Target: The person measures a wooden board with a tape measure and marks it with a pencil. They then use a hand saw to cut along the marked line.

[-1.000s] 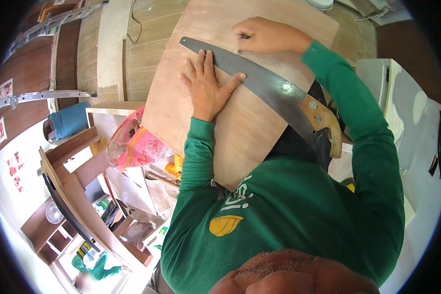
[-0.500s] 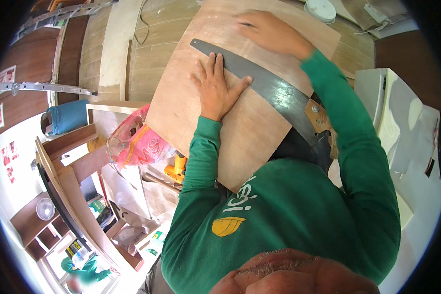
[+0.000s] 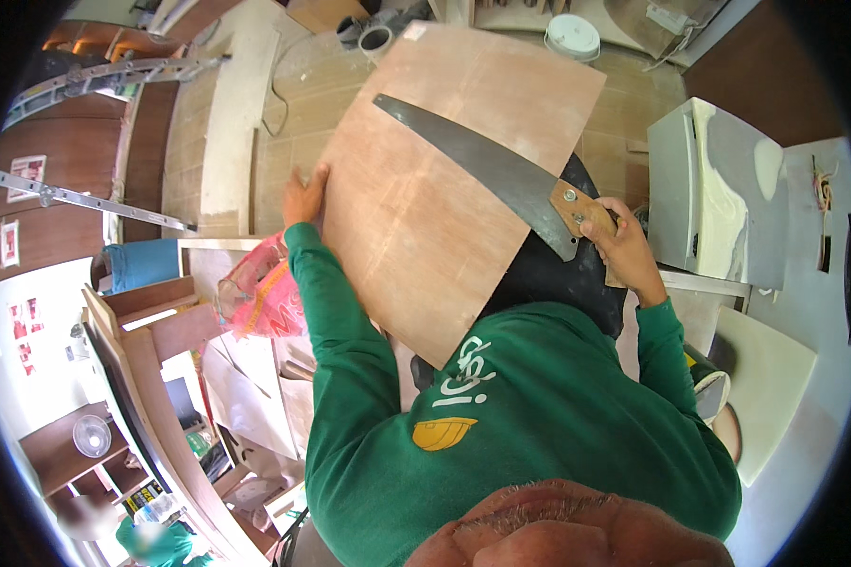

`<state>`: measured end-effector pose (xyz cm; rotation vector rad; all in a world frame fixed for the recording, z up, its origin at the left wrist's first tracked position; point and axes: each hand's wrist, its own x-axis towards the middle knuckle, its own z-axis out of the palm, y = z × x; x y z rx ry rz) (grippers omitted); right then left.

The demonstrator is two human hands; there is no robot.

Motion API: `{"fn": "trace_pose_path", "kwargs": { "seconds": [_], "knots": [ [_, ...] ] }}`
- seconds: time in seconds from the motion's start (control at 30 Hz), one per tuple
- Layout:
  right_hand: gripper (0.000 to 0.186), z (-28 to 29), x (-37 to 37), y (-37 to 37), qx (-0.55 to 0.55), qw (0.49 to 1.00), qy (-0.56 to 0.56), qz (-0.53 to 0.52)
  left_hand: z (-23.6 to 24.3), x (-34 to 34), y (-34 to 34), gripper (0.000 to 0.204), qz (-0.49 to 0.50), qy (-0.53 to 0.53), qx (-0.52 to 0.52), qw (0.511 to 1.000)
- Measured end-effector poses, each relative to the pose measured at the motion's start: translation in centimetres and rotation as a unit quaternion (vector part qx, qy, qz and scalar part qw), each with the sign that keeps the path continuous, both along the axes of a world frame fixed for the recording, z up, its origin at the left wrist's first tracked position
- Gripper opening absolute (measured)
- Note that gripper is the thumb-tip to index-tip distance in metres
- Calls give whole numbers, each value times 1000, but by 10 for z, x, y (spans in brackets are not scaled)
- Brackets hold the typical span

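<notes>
A handsaw [image 3: 482, 165] with a dark blade and a bolted wooden handle lies across a thin plywood sheet [image 3: 397, 227]. My right hand [image 3: 624, 248] is wrapped round its handle, just past the sheet's right edge. The blade points to the far left, its narrow tip resting over the wood. My left hand [image 3: 304, 200] grips the plywood by its left edge, thumb up at the rim and the fingers partly hidden. The sheet's near corner reaches my chest, and my dark-trousered leg [image 3: 548, 274] shows under its right side.
A pink plastic bag [image 3: 260, 288] sits beside my left forearm. Beyond the sheet are grey pipe pieces [image 3: 375, 40] and a white bucket [image 3: 573, 38]. A grey-white cabinet [image 3: 681, 180] stands at right. A ladder [image 3: 95, 198] juts in from the left; another person [image 3: 156, 541] is at lower left.
My right hand has come back from above the sheet and taken the saw's handle. My left hand has left the blade and moved to the sheet's left edge. The view has shifted.
</notes>
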<state>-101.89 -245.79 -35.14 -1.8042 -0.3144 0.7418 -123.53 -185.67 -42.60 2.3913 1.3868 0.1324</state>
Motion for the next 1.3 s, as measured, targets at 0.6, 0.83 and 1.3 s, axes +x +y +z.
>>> {"fn": "trace_pose_path", "kwargs": {
  "seconds": [0.6,0.83,1.3],
  "knots": [
    [56,60,34,-68,200,950,-13,-240,71,-106,-122,59,-21,-164,-389,906],
    [50,117,46,-103,253,922,-114,-271,70,-84,-321,45,139,-443,-506,727],
    [44,110,22,-19,257,956,8,-144,28,141,-488,33,66,-367,-836,402]
  ]
}}
